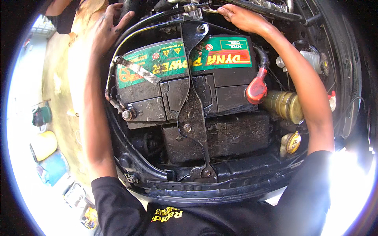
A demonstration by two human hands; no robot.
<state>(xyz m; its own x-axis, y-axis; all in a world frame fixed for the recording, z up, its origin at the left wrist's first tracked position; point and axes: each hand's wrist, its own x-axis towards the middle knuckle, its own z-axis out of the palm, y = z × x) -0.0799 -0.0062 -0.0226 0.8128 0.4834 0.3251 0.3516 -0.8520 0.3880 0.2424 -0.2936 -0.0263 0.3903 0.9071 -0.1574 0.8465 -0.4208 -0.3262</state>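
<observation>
At the top of the head view, my right hand [241, 18] pinches one end of a thin shiny metal piece [211, 11] beside a metal hose fitting [193, 8]. Across to the left, my left hand [107, 30] has its thumb and fingers apart next to a black hose [126, 7]; nothing shows in its grasp. Between my forearms sits a black car battery [145, 108] with a green and red label. A black metal hold-down bracket [195, 104] crosses it. On the battery's left top lies a rod-like tool [139, 70], dark at one end and pale at the other.
A red terminal cover [257, 89] caps the battery's right post; a clamp [127, 114] grips the left one. Right of it are a brownish cylinder [289, 105] and a yellow cap [293, 142]. Part of another arm [59, 6] shows top left. Containers [44, 145] stand on the floor.
</observation>
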